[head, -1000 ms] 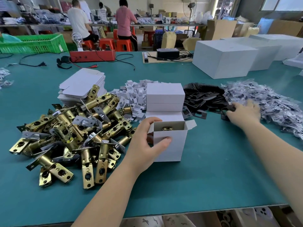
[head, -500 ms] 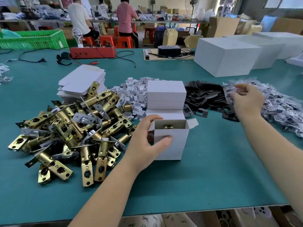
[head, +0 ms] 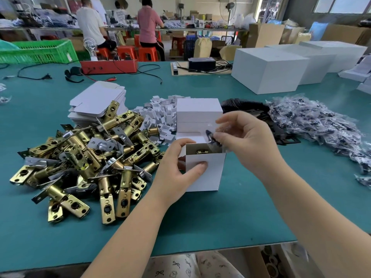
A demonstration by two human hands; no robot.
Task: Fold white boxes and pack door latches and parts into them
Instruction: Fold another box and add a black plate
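Note:
An open white box (head: 206, 173) stands upright on the green table (head: 220, 217), with a brass latch (head: 201, 151) showing inside it. My left hand (head: 176, 169) grips the box's left side, thumb on the front face. Just above the box's opening, my right hand (head: 247, 141) pinches a small clear bag of dark parts (head: 212, 137). Behind the box are two closed white boxes (head: 198, 113), stacked. A heap of brass door latches (head: 86, 161) lies to the left.
Flat box blanks (head: 96, 101) and small white card pieces (head: 160, 115) lie behind the latches. Black plates (head: 259, 111) and a pile of bagged parts (head: 317, 123) spread to the right. Large white cartons (head: 267, 69) stand at the back right. People work at far tables.
My right hand has left the pile of bags on the right and come over the open box, holding one small bag. My left hand kept hold of the box.

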